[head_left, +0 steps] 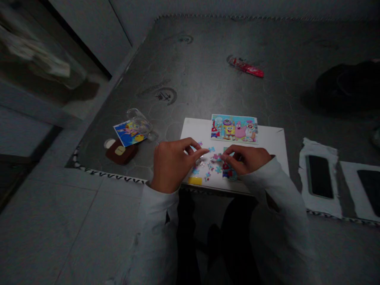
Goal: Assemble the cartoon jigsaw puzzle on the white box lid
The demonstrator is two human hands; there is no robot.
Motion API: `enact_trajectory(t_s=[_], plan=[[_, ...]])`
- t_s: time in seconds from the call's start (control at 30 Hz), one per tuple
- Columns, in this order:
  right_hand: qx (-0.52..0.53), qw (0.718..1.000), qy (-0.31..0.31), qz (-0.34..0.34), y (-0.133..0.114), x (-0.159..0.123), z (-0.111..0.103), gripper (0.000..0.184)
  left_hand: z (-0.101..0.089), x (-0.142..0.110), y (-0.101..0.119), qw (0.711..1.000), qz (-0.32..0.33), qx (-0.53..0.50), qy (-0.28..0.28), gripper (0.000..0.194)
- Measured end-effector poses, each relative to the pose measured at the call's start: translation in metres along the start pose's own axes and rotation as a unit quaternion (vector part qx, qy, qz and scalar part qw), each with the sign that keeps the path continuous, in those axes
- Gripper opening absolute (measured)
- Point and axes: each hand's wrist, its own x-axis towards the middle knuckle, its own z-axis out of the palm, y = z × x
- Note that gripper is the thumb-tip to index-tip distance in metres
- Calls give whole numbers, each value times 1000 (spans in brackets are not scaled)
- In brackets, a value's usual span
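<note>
On the dim grey bench lies a white board, where our left hand and right hand each pinch small puzzle pieces, so we judge we are joining them, which needs careful aligning.

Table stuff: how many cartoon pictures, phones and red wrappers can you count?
Cartoon pictures: 2, the picture card on the white board and the picture by the clear cup
Phones: 2, phone and edge phone
Red wrappers: 1, red wrapper
Total: 5
</note>
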Motion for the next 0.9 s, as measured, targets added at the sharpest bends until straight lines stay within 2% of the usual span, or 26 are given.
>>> enact_trajectory(t_s=[0.1, 0.27, 0.43, 0.6, 0.67, 0.8, 0.9], plan=[[10, 999, 31, -35, 2, -1, 10, 24, 3, 2, -2, 999, 25, -19, -22, 28], [18, 996, 50, -79, -4, -3, 10, 24, 6, 3, -4, 990, 96, -72, -68, 13], [27, 993, 39, -106, -12, -5, -1, 26, 4, 3, -2, 986, 85, -119, -85, 10], [15, 995, 33, -97, -11, -3, 2, 28, 5, 4, -5, 978, 63, -155, -122, 8], [9, 995, 30, -91, -9, -1, 5, 27, 9, 4, -9, 981, 35, -167, -97, 9], [-7, 998, 22, -65, -2, 0, 7, 24, 22, 7, -22, 984, -80, -156, 18, 11], [-13, 999, 23, -47, 1, 0, 5, 25, 32, 8, -31, 981, -137, -119, 68, 12]])
